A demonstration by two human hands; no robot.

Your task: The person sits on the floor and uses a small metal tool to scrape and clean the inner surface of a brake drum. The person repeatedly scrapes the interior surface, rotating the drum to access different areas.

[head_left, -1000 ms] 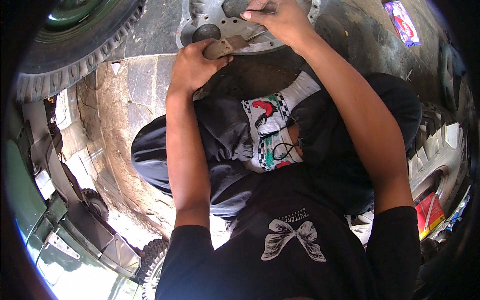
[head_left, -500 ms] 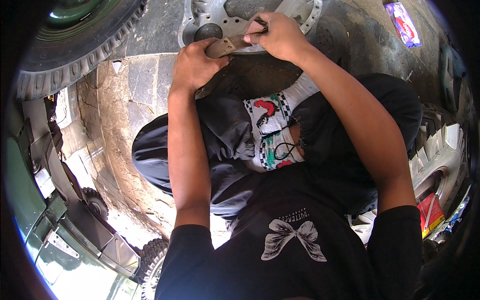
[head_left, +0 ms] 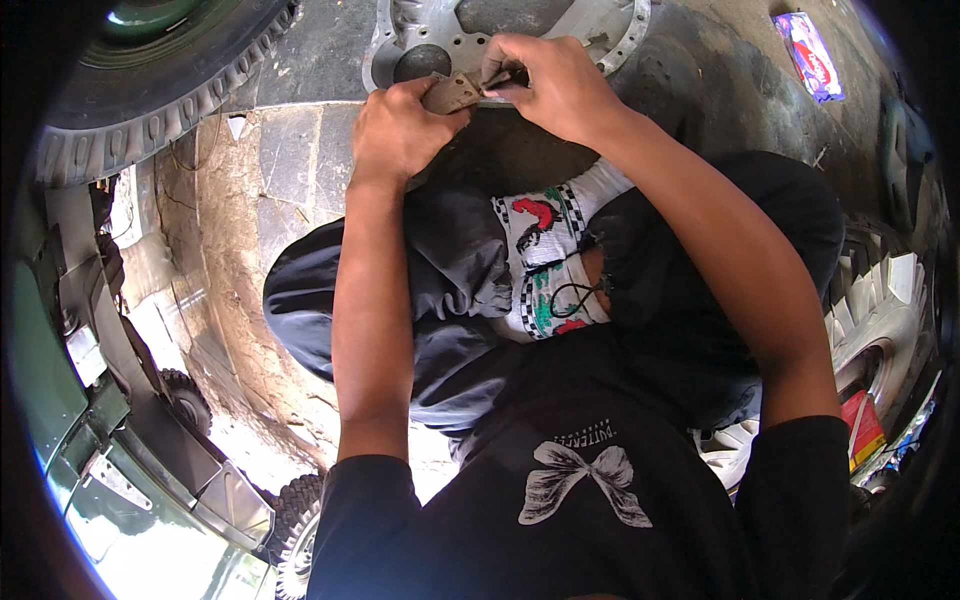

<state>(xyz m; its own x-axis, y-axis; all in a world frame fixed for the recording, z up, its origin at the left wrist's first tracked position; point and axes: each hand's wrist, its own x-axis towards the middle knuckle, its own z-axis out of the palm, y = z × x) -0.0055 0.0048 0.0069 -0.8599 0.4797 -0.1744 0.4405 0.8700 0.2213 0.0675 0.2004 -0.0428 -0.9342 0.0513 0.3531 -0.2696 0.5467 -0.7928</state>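
My left hand (head_left: 403,132) is closed on a small flat metal plate (head_left: 452,95) with holes in it, gripping its left end. Close beside the plate's other end, my right hand (head_left: 560,88) pinches a thin dark piece (head_left: 514,80), mostly covered by the fingers; its kind does not show. I cannot tell whether that piece touches the plate. Just beyond both hands lies a large grey metal casting (head_left: 383,62), with a round opening and bolt holes along its rim.
A big tyre (head_left: 130,140) stands at the far left, and green vehicle bodywork (head_left: 60,400) runs down the left side. A purple packet (head_left: 808,58) lies on the floor at the far right. Another wheel (head_left: 880,310) is at the right. My crossed legs are below the hands.
My right hand has shifted slightly, and its fingers have curled more around the dark piece. The plate has moved a little to the right with my left hand.
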